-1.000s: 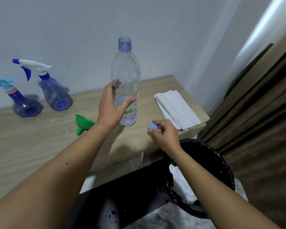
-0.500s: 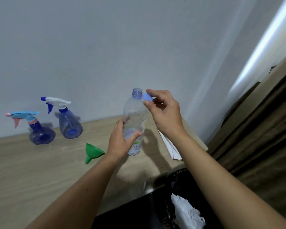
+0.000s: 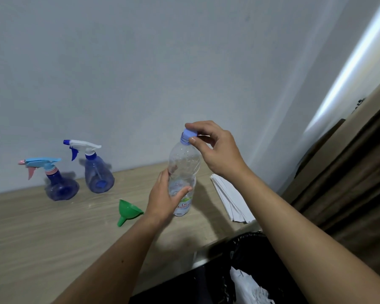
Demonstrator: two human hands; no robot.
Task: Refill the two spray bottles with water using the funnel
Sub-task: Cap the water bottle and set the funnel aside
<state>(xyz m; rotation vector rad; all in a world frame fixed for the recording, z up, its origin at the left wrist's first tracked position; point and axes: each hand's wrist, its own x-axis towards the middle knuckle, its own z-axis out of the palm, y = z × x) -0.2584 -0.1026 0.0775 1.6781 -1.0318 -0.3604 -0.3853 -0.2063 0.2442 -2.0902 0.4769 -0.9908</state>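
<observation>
At worktop (image 3: 42, 238) centre, left hand (image 3: 165, 198) grips the water bottle (image 3: 183, 172); right hand (image 3: 215, 148) pinches its cap (image 3: 189, 133), seemingly screwing it on; funnel (image 3: 128, 210) at eight o'clock of the bottle.

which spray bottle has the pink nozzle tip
The left spray bottle, farthest from the hands: light blue trigger head, pink tip, trigger and collar. The other spray bottle beside it has a white head with dark blue tip and trigger.

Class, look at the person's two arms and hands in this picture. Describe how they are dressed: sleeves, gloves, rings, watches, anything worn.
Both forearms are bare as far as the picture shows them, so no sleeve is in view. The left hand and the right hand wear no gloves. No ring shows on the fingers, and no watch or band on either wrist.
</observation>
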